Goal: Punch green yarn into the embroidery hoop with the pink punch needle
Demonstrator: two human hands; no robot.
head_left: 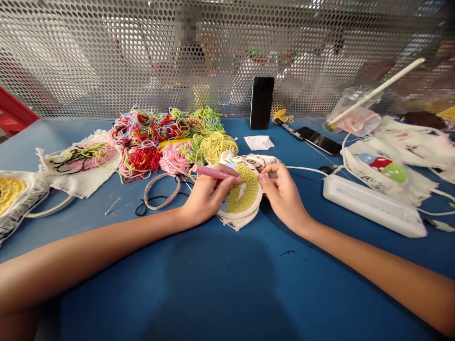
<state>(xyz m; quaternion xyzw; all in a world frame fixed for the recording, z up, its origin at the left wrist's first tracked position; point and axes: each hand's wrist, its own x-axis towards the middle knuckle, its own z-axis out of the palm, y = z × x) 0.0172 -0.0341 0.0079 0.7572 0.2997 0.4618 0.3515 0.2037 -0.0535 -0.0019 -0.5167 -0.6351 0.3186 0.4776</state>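
My left hand [208,195] is closed around a pink punch needle [211,172], its tip pointing right at the cloth. Under it is an embroidery hoop [259,201] with white cloth stretched in it, tilted a little above the blue table [227,279]. Yellow-green yarn loops [249,182] fill most of the cloth, around a small bare white gap, with light blue loops at the left side. Thumb and fingers of my right hand [282,194] pinch the hoop's right rim. The needle's tip is too small to make out.
Tangled yarn [152,130] and a yellow-green ball [217,148] lie behind my left hand. A bare hoop [162,192] is left of it. A phone [262,103] stands at the back. A white power strip [373,203] and worked cloth pieces [384,166] lie right.
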